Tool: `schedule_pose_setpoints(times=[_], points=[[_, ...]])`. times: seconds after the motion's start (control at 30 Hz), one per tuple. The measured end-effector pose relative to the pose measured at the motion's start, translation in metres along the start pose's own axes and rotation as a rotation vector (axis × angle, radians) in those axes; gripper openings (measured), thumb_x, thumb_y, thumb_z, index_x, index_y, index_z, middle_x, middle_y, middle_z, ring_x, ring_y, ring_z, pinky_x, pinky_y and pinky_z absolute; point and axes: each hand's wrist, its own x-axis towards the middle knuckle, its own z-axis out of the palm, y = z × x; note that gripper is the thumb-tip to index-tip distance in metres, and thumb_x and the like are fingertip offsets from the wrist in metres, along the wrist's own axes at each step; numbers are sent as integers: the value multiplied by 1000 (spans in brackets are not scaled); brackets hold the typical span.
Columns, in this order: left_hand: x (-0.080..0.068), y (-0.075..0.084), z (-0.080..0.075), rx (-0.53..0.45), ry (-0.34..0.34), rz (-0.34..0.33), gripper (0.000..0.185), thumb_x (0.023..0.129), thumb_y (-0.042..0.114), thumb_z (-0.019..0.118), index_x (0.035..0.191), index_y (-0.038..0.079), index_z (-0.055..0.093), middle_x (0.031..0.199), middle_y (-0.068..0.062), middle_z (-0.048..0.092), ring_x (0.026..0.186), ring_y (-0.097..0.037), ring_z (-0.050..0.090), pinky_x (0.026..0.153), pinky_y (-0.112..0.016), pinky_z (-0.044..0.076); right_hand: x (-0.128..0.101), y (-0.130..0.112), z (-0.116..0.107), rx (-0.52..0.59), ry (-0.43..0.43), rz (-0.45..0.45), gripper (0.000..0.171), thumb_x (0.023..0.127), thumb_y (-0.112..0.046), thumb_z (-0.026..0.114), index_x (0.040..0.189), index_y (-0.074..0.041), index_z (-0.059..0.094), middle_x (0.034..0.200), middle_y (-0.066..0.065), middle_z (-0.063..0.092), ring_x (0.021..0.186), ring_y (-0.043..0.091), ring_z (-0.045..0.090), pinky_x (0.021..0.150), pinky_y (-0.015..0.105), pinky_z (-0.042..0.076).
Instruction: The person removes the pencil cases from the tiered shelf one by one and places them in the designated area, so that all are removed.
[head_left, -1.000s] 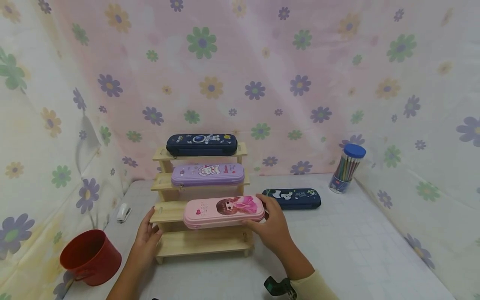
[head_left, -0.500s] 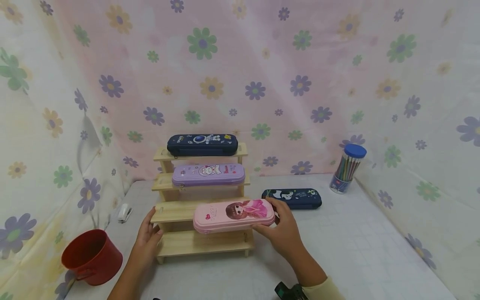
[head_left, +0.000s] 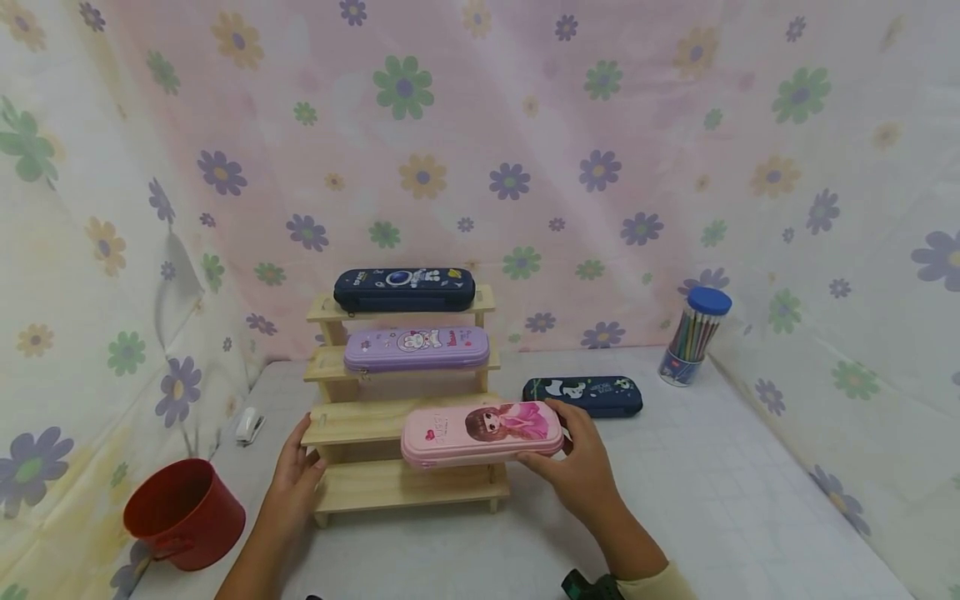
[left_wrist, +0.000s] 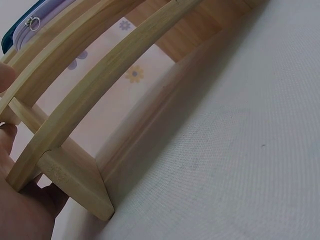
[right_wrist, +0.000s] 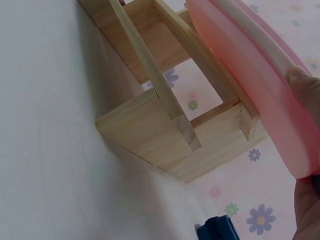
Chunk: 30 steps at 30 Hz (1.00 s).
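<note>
In the head view my right hand [head_left: 581,465] pinches the right end of a pink pencil case [head_left: 450,437] with a doll-like girl printed on its lid. The case hangs in front of the right part of a stepped wooden stand [head_left: 405,487], with its right end past the stand's side. From the right wrist view, the pink case [right_wrist: 250,75] is close to a shelf edge; I cannot tell whether they touch. My left hand [head_left: 294,475] grips the left end of the stand's lower shelves. In the left wrist view that hand [left_wrist: 22,210] lies around the shelf ends.
A navy astronaut pencil case [head_left: 405,292] lies on the top shelf, a purple one [head_left: 416,350] below it. On the table are a navy panda pencil case [head_left: 585,398], a tub of pencils [head_left: 693,342], a red mug [head_left: 183,517] and a small white stapler-like item [head_left: 247,427].
My right hand has carried the pink pencil case rightward and slightly down, away from the left part of the shelf. My left hand stays at the stand's left end.
</note>
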Motion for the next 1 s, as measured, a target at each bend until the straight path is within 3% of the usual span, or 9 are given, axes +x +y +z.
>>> schedule_pose_setpoints(times=[0.27,0.43,0.7,0.87,1.0], points=[[0,0,0,12,5,-7,74,110,1,39,170,22,2,177,1,3,160,-41,15,105,-3,29,-1,6,-7,-24,14,-7,93,74,-56,90,151,-21,50,147,1,50,135,23,53,106,41,50],[0,1,1,0,9,-18,73,110,1,38,170,22,2,178,1,1,161,-39,12,110,-6,28,-2,6,-11,-29,21,1,92,76,-52,91,152,-19,50,147,2,50,135,25,53,106,43,51],[-1,3,0,-16,8,-80,75,111,3,39,170,29,1,177,6,0,162,-34,12,117,-13,28,-2,10,-21,-29,38,10,91,78,-47,92,152,-16,49,149,6,50,137,27,53,106,41,49],[-1,2,0,-20,3,-64,74,111,3,39,170,28,2,177,6,1,162,-35,11,119,-16,26,-2,13,-26,-41,43,33,91,78,-47,91,153,-16,49,151,6,49,138,28,52,106,42,49],[0,1,0,-24,4,-56,74,110,3,39,170,27,3,177,4,1,162,-36,11,113,-10,29,-3,14,-30,-47,55,48,92,78,-51,90,153,-17,49,150,5,50,137,27,53,105,42,50]])
